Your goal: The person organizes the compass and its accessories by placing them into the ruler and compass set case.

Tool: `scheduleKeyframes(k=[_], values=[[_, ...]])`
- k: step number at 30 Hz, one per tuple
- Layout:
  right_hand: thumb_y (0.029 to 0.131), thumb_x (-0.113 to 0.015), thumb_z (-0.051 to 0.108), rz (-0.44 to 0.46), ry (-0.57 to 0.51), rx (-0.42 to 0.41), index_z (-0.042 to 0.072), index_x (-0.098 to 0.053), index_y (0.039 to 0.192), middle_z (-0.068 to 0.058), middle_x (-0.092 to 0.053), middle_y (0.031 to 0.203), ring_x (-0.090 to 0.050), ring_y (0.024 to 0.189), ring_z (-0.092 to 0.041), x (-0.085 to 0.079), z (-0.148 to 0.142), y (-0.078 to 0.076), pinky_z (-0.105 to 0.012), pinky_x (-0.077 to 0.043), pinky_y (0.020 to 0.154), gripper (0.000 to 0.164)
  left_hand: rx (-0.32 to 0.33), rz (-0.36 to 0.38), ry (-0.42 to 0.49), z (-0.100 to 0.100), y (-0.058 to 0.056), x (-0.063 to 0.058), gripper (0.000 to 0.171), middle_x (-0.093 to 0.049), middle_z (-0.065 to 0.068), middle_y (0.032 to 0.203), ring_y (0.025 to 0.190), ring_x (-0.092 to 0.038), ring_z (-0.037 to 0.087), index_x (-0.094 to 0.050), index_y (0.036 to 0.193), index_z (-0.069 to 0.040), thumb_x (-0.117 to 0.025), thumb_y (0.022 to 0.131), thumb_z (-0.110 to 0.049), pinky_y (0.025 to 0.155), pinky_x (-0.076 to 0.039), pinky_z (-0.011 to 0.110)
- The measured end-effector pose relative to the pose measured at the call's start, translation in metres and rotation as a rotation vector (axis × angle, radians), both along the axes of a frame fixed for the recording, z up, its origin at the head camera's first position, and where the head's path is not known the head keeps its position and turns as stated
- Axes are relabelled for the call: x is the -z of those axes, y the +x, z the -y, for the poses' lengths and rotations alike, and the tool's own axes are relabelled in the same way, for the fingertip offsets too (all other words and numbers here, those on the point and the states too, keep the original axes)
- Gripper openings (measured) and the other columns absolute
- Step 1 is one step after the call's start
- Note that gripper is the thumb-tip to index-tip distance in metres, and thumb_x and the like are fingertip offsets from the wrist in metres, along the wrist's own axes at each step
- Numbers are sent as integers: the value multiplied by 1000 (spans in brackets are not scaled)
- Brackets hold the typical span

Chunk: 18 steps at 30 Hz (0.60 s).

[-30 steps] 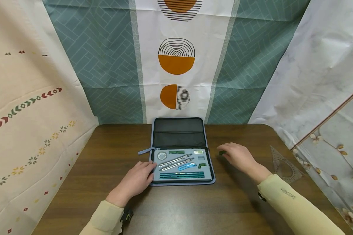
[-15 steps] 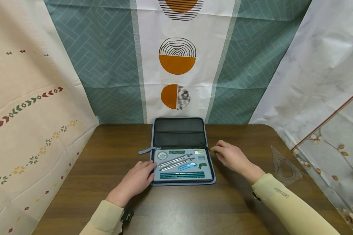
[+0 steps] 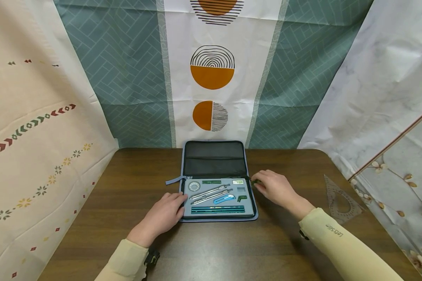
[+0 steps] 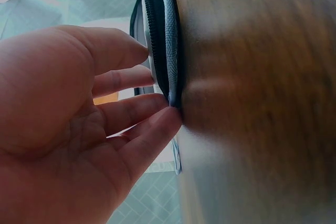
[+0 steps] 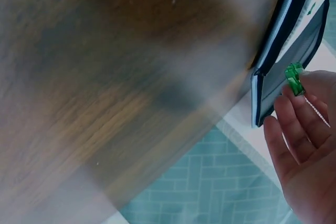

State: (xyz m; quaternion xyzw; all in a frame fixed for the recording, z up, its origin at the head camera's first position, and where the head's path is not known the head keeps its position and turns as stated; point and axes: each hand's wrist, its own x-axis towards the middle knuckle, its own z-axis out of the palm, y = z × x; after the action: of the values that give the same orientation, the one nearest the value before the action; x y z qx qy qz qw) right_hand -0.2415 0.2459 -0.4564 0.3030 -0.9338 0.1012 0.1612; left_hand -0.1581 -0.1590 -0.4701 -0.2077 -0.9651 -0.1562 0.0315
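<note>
An unzipped blue-grey zip case [image 3: 216,219] lies spread on the wooden table, with a grey tray of drawing tools in its near half. My left hand [image 3: 164,214] rests against the case's left edge, and its fairly straight fingertips [image 4: 167,119] touch the zipped rim. Just past the right edge, my right hand [image 3: 275,188] pinches a small green see-through plastic piece [image 5: 294,78] between thumb and fingers; its exact kind is unclear. Set in the tray are two silver compasses [image 3: 211,192], a blue cutter [image 3: 224,199], dark green pencils [image 3: 217,209] and a green bent piece [image 3: 242,198].
The dark mesh lid [image 3: 213,158] leans up at the back near the patterned curtain [image 3: 137,78]. A blue strap [image 3: 174,180] sticks out left. A clear set square [image 3: 342,201] lies on the table [image 3: 211,249] beyond my right forearm.
My right hand has come left to the case's right edge with the green piece held. During the last half second it shifted only slightly. The left hand has stayed put.
</note>
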Motion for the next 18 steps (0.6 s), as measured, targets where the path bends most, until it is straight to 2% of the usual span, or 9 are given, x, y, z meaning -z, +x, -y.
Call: scheduleKeyframes(k=[9, 18], values=[[91, -89, -1, 33, -105, -35, 10, -79, 101, -4, -77, 104, -73, 97, -25, 3, 8, -1, -48, -63, 85, 19, -1, -1, -4, 0, -1, 1, 41, -67, 22, 147, 132, -62, 39, -70, 144, -1, -74, 106, -14, 108, -56, 54], [92, -89, -1, 110, -136, -54, 12, -78, 99, 0, -75, 106, -73, 96, -18, 4, 20, -2, -43, -64, 87, 18, -2, 6, 0, 1, -1, 2, 41, -67, 21, 148, 133, -61, 39, -70, 145, -1, -73, 107, -15, 109, -56, 54]])
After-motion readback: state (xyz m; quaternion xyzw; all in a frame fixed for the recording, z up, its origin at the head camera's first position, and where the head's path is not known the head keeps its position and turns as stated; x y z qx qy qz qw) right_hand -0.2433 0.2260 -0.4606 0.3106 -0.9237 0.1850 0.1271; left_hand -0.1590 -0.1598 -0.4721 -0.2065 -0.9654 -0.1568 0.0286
